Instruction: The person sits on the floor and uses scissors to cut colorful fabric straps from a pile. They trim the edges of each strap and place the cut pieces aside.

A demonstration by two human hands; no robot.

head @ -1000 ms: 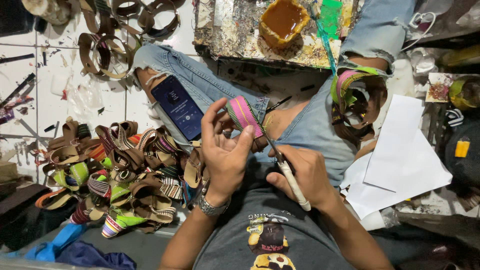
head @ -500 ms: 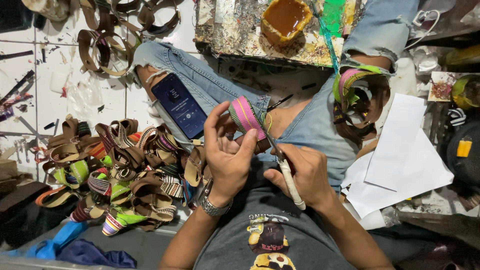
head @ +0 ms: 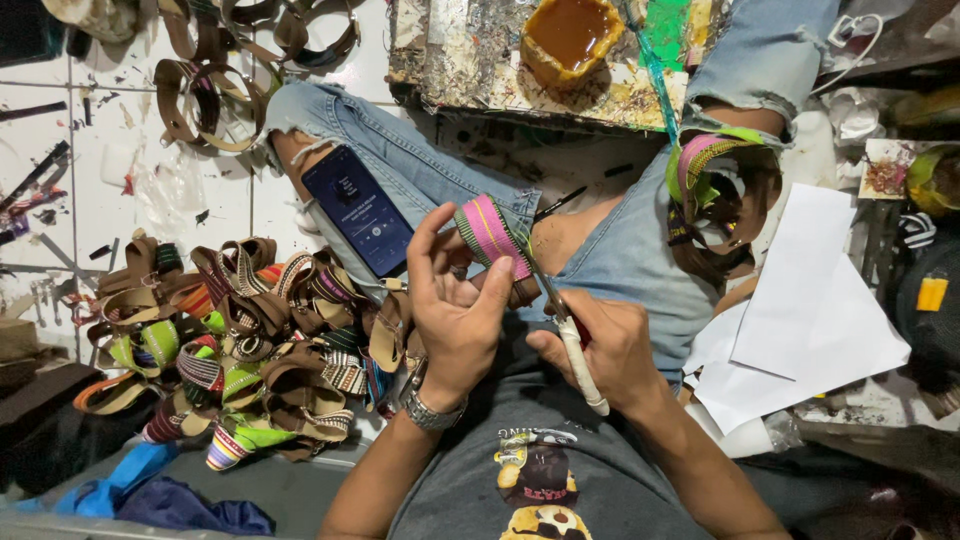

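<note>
My left hand grips a curved strap piece of striped pink, yellow and green fabric with a brown backing, held over my lap. My right hand is closed around a white-handled tool whose thin metal tip reaches up to the strap's right edge. A phone with a lit dark blue screen lies on my left thigh, just left of the hands. I wear torn blue jeans and a grey printed shirt.
A heap of similar striped and brown straps lies on the floor at left. More brown loops sit at top left. A paint-spattered board carries a bowl of amber glue. White paper sheets lie at right.
My left hand has turned the strap slightly, and the tool tip has stayed against its edge. Otherwise the hands remain in the same place.
</note>
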